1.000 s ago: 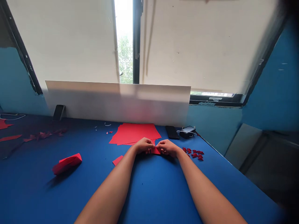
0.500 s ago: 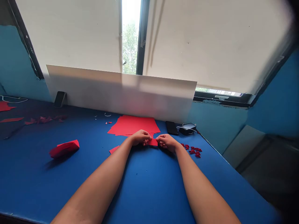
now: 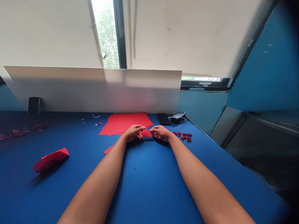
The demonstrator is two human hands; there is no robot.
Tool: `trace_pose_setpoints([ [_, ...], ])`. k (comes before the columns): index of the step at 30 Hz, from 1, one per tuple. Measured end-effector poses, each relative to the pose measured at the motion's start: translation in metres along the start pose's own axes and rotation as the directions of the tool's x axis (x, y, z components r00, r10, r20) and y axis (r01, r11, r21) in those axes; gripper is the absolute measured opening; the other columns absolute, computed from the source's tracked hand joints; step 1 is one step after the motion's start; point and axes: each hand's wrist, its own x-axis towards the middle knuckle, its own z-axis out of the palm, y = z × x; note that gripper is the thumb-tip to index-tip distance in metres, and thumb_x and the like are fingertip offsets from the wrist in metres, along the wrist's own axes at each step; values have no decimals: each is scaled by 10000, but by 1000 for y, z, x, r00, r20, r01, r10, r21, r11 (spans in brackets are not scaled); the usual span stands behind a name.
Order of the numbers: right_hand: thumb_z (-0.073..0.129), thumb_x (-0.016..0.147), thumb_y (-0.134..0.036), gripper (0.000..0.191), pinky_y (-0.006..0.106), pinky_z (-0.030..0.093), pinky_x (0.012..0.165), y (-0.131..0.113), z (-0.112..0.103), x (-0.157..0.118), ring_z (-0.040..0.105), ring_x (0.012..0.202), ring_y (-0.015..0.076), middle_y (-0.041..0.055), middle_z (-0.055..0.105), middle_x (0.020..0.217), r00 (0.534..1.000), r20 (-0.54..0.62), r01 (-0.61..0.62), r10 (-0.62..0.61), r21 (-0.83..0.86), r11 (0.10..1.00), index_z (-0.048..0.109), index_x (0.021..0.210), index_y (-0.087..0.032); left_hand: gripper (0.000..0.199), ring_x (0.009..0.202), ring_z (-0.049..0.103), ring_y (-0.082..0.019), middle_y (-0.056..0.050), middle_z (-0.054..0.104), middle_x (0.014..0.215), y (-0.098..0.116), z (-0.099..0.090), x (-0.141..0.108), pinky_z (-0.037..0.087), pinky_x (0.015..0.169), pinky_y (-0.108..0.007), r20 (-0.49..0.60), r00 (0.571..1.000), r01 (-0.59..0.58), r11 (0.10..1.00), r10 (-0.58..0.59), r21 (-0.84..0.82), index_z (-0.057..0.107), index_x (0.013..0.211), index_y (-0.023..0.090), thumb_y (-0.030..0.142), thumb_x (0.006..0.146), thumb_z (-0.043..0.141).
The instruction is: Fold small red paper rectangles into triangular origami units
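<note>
A small red piece of paper (image 3: 147, 133) is held up between both hands over the blue table. My left hand (image 3: 134, 133) is closed, pinching its left edge between thumb and fingers. Pinched on the opposite edge is my right hand (image 3: 161, 133). Right behind the hands lies a stack of red paper sheets (image 3: 128, 120). To the right of my right wrist sit several small folded red paper pieces (image 3: 186, 137). Another red paper piece (image 3: 108, 150) shows partly from behind my left forearm.
A larger folded red paper bundle (image 3: 50, 160) lies at left on the blue table (image 3: 144, 193). Red scraps (image 3: 21, 133) are further left. A black phone (image 3: 163, 119) and a device with a white cable (image 3: 178, 116) are at the back edge. Another phone (image 3: 34, 106) leans upright against a white board (image 3: 93, 90).
The camera view has turned right and levelled, so things on the table appear further left. Both hands keep hold of the small red paper.
</note>
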Motion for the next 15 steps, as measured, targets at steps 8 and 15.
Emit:
trace_pose_setpoints([
  [8,725,774,-313,312,166,365,416,-5,0,-6,520,517,63,-18,583,710,995,36,89,-93,89,992,596,1010,-156,361,381,427,-61,38,522,495,4,1,-1,276,383,-195,-4,1000,-10,1000,10,8,624,745,118,443,659,755],
  [15,822,620,-192,465,164,264,376,-3,0,-5,397,418,24,-58,553,614,990,59,119,-125,108,987,597,1025,-162,383,429,482,-75,20,567,534,5,4,-4,346,424,-202,7,999,-40,999,40,-34,628,829,104,375,617,796],
])
